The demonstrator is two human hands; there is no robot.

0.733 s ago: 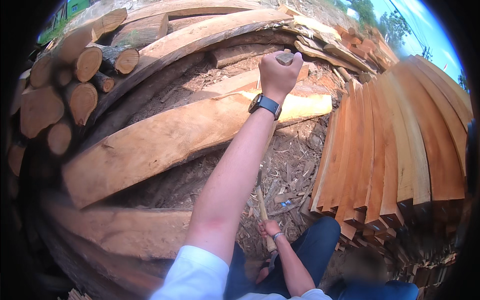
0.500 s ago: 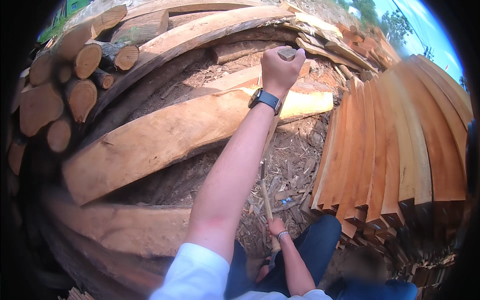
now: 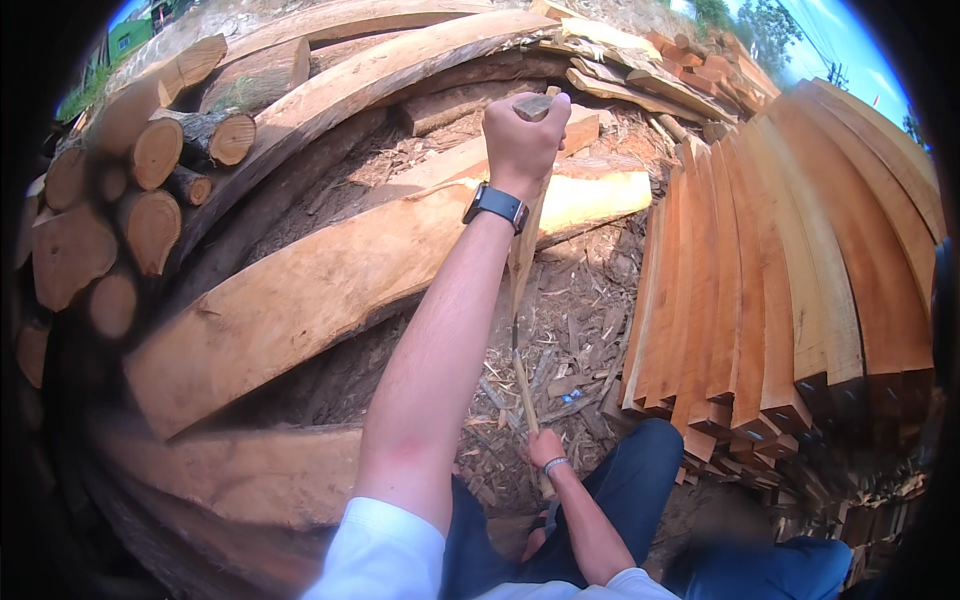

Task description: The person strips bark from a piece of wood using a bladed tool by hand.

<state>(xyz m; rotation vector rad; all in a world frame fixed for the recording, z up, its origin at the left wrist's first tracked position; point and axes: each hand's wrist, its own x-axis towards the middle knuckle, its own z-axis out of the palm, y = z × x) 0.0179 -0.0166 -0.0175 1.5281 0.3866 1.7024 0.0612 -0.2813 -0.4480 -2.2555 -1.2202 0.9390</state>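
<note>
High in front of me, my left hand (image 3: 522, 140), with a dark watch at its wrist, is closed around the top end of a long wooden stake (image 3: 527, 262). The stake stands upright and narrows toward the ground. Lower down, between my knees, my right hand (image 3: 546, 448) grips the pale wooden handle of a tool (image 3: 525, 385). A thin dark metal part shows at the tool's far end, close to the stake's lower end; I cannot tell whether they touch. The tool's exact kind does not show.
A big curved slab (image 3: 330, 275) crosses beyond my left arm. Cut logs (image 3: 155, 155) are piled at the far left. Sawn boards (image 3: 745, 270) lean in a stack on the right. Wood chips (image 3: 585, 335) cover the ground. Another person's jeans (image 3: 810, 570) show at lower right.
My left hand and the stake have shifted slightly left and up in view. My right hand and the tool have moved slightly left. Both grips stay the same.
</note>
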